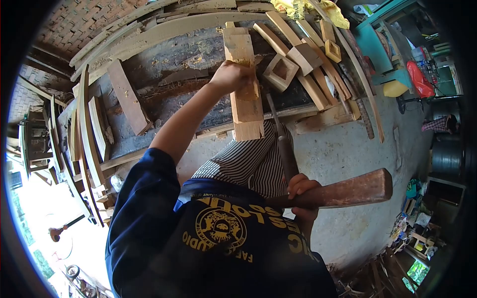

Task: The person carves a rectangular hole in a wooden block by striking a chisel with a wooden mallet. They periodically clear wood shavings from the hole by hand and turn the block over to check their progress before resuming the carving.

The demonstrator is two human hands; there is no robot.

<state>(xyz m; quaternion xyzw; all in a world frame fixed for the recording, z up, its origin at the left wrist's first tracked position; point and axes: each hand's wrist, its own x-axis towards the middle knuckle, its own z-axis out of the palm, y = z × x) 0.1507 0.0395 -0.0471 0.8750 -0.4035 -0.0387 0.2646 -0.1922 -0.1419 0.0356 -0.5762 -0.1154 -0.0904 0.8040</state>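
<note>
- A person's left hand (232, 78) rests on top of a pale wooden beam (247, 109), its fingers curled down; whether they pinch anything cannot be told, the tips being hidden.
- The beam lies across the dark, chip-strewn surface (191, 52), its near end jutting past the edge above striped trousers (228, 166).
- The right hand (303, 191), low before the torso, wraps its fingers around a wooden mallet (353, 189) and a chisel (286, 154), the blade pointing toward the surface.
- Right of the beam, a hollowed block (271, 74) touches a second block (305, 58) among wooden strips.
- A brown plank (128, 94) lies well left.
</note>
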